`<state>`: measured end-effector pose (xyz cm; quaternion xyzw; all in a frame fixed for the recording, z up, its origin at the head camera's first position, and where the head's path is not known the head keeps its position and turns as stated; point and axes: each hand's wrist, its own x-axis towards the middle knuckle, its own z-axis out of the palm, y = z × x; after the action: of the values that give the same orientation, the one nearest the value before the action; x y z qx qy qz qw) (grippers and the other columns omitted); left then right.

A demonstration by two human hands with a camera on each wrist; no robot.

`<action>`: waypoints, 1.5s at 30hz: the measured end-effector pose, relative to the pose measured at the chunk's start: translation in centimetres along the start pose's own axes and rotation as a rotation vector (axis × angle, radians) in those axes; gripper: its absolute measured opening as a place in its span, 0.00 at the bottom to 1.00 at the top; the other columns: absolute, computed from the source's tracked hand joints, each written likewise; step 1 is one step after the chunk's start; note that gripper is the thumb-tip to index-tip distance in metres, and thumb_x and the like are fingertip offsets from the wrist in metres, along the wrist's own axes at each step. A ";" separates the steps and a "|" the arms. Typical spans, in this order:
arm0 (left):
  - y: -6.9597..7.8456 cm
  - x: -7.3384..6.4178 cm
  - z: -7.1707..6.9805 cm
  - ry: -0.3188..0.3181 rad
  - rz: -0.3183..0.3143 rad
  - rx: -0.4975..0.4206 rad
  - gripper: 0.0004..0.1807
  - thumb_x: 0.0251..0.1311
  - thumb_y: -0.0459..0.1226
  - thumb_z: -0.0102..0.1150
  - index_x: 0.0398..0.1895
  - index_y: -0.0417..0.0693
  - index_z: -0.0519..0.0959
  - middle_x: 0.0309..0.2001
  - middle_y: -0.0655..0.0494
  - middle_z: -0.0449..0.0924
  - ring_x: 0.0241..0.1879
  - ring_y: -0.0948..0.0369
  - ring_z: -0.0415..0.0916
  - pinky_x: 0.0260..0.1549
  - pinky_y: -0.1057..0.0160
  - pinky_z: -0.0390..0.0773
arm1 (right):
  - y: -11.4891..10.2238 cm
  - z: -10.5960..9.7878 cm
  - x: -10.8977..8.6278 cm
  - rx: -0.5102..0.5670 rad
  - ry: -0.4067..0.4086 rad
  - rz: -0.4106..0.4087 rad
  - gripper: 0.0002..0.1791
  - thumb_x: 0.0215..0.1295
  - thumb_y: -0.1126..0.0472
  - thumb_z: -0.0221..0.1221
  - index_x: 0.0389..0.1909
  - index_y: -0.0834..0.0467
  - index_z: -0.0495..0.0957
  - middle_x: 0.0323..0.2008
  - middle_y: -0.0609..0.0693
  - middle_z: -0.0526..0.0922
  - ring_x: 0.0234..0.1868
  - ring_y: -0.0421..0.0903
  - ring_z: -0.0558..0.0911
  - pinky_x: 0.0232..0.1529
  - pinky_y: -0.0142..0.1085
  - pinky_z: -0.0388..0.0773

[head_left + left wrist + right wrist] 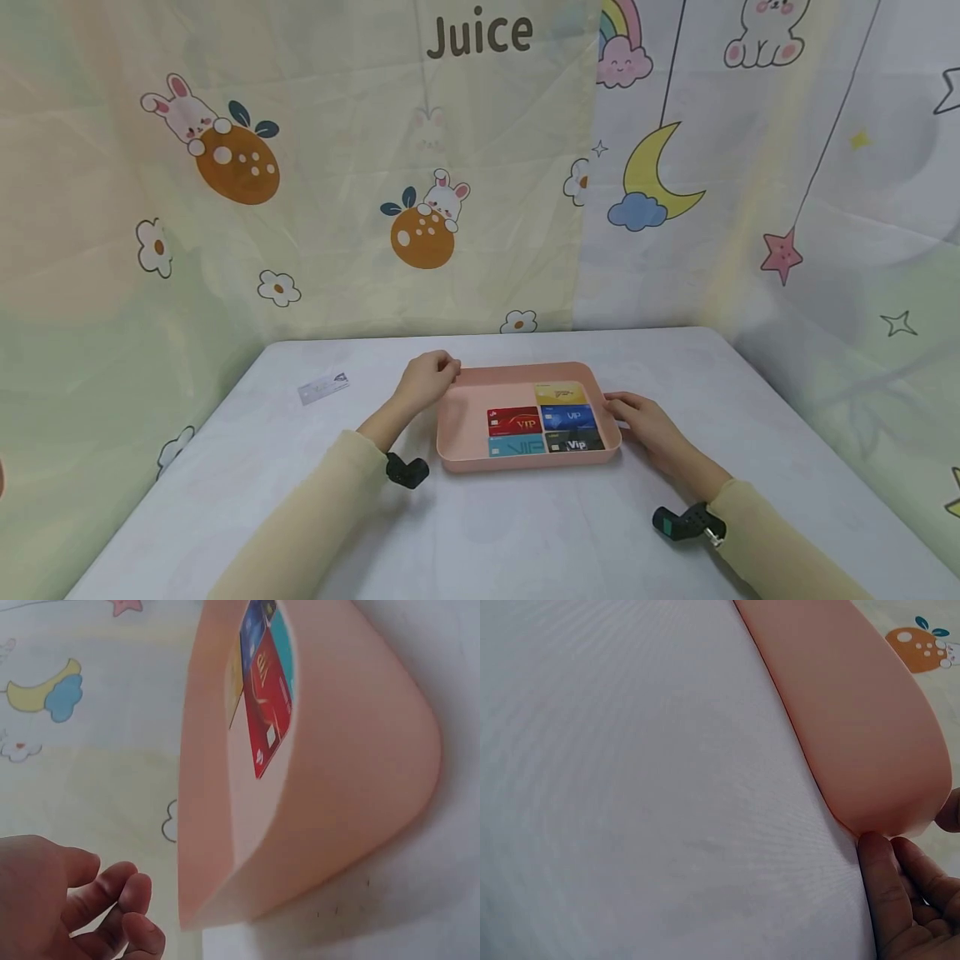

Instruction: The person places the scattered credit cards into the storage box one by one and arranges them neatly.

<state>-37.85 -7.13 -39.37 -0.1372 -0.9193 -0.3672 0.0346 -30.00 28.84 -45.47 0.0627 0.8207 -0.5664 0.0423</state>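
A pink rectangular tray lies on the white table, bearing several bank-type plastic cards in two columns. The red VIP card is above a teal card; on the right are a gold card, a blue card and a dark card. My left hand is beside the tray's far left corner, and the left wrist view shows its loosely bent fingers apart from the wall. At the right end, my right hand holds the tray, with fingertips at its bottom edge and another digit by the rim.
A pale, silvery card lies on the table left of the tray. Printed curtains hang behind the table and along both sides. Each wrist carries a small black camera.
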 end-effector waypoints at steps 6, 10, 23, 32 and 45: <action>-1.3 0.0 -1.4 0.022 -0.037 0.015 0.15 0.76 0.44 0.51 0.46 0.43 0.82 0.40 0.51 0.87 0.39 0.56 0.81 0.34 0.61 0.76 | 0.0 0.0 0.0 0.002 0.001 0.002 0.32 0.79 0.50 0.50 0.74 0.66 0.64 0.75 0.66 0.65 0.74 0.63 0.67 0.71 0.55 0.70; -2.2 0.1 -2.0 0.037 -0.063 0.027 0.15 0.76 0.45 0.51 0.47 0.44 0.81 0.39 0.50 0.87 0.40 0.55 0.82 0.36 0.58 0.77 | 0.0 -0.1 0.0 0.003 0.002 0.005 0.32 0.79 0.49 0.51 0.74 0.66 0.64 0.75 0.66 0.65 0.74 0.63 0.67 0.71 0.55 0.70; -4.8 -0.3 -4.1 0.065 -0.111 0.078 0.15 0.75 0.43 0.49 0.43 0.41 0.81 0.40 0.47 0.87 0.41 0.53 0.81 0.37 0.59 0.75 | -0.1 0.0 -0.1 -0.003 -0.002 0.003 0.32 0.80 0.49 0.50 0.74 0.66 0.64 0.75 0.67 0.65 0.74 0.64 0.67 0.70 0.55 0.70; -6.9 -0.1 -5.5 0.072 -0.166 0.106 0.17 0.76 0.44 0.46 0.44 0.41 0.80 0.42 0.46 0.87 0.43 0.51 0.80 0.40 0.55 0.76 | -0.1 0.0 -0.2 -0.003 -0.003 0.002 0.33 0.80 0.48 0.50 0.74 0.67 0.63 0.75 0.67 0.64 0.74 0.64 0.66 0.71 0.56 0.69; -10.8 -0.8 -8.4 0.072 -0.234 0.133 0.18 0.76 0.42 0.43 0.46 0.36 0.78 0.44 0.41 0.85 0.43 0.49 0.77 0.40 0.56 0.74 | -0.2 -0.2 -0.2 -0.004 0.002 0.015 0.33 0.79 0.48 0.50 0.74 0.67 0.63 0.75 0.67 0.64 0.75 0.63 0.66 0.72 0.55 0.69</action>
<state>-40.38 -20.54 -40.62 -0.0130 -0.9496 -0.3115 0.0336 -29.84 28.90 -45.17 0.0693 0.8213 -0.5645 0.0456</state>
